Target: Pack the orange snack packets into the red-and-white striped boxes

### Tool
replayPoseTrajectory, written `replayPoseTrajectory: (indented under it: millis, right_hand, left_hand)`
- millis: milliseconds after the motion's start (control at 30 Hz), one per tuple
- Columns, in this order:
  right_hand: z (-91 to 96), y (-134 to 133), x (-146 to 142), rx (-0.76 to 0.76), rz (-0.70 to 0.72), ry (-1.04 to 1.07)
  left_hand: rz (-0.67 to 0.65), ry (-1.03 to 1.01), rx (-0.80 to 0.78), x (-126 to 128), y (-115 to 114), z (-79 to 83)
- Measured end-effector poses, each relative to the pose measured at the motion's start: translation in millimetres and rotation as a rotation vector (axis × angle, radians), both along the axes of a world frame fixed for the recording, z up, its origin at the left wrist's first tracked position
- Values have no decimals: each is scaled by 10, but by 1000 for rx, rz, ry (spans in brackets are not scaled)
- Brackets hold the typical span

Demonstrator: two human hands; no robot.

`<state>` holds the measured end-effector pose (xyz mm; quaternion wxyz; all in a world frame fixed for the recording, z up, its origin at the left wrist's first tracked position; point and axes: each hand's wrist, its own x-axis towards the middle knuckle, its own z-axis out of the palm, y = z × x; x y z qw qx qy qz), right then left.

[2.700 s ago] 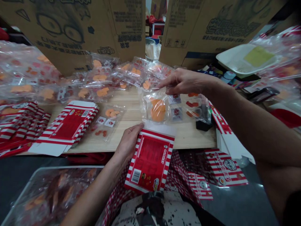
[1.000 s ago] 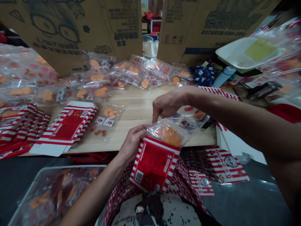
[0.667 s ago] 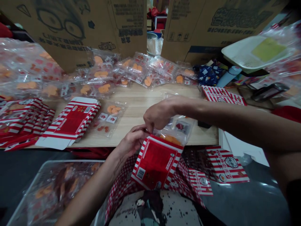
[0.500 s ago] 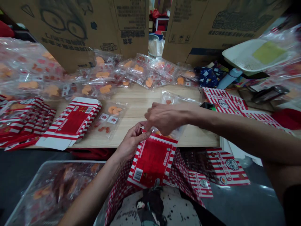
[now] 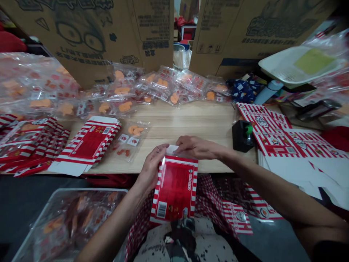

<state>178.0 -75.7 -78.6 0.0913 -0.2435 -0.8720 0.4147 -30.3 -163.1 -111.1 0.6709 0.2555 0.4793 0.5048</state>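
**A:** What do the two hands hold?

**B:** A striped carton (image 5: 176, 189), upright, just off the near edge of the desk (image 5: 191, 120). The left hand (image 5: 151, 171) has its fingers (image 5: 160, 148) closed on the carton's upper left edge. The right hand (image 5: 196, 147) pinches the white top flap (image 5: 172, 149) between lightly closed fingers.

**A:** How is this step best done?

**B:** Probably by keeping the left grip firm so the mouth stays square, then pressing the flap flat along its whole fold.

**A:** And the containers?

**B:** The carton's contents are hidden by the flap and the hands. The plastic bin (image 5: 68, 222) at lower left holds clear packets of orange pieces. More clear packets (image 5: 131, 134) lie loose on the desk beside a stack of flat cartons (image 5: 87, 143). The white basket (image 5: 294, 63) holds a yellow-green sheet.
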Motion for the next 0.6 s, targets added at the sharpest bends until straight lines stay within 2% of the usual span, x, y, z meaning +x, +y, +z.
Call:
replayPoseTrajectory:
  millis: [100, 200, 267, 367, 400, 500, 567, 600]
  right_hand:
    - [-80, -143, -128, 140, 50, -85]
    - [-183, -206, -133, 117, -6, -75]
    - [-268, -282, -113, 83, -181, -43]
    - [-414, -583, -131, 24, -719, 80]
    - [-481, -706, -164, -35, -821, 163]
    - [-704, -883, -328, -212, -880, 447]
    - [-713, -769, -411, -169, -919, 557]
    - [-645, -672, -424, -50, -959, 619]
  left_hand:
    - [59, 56, -62, -33, 29, -74]
    - [93, 60, -78, -97, 63, -172]
    - [113, 71, -54, -129, 59, -188]
    - [161, 174, -65, -169, 21, -115]
    - [169, 227, -93, -191, 29, -85]
    - [173, 333, -130, -279, 253, 6]
    - [160, 430, -15, -294, 534, 141]
    - [208, 480, 85, -271, 666, 240]
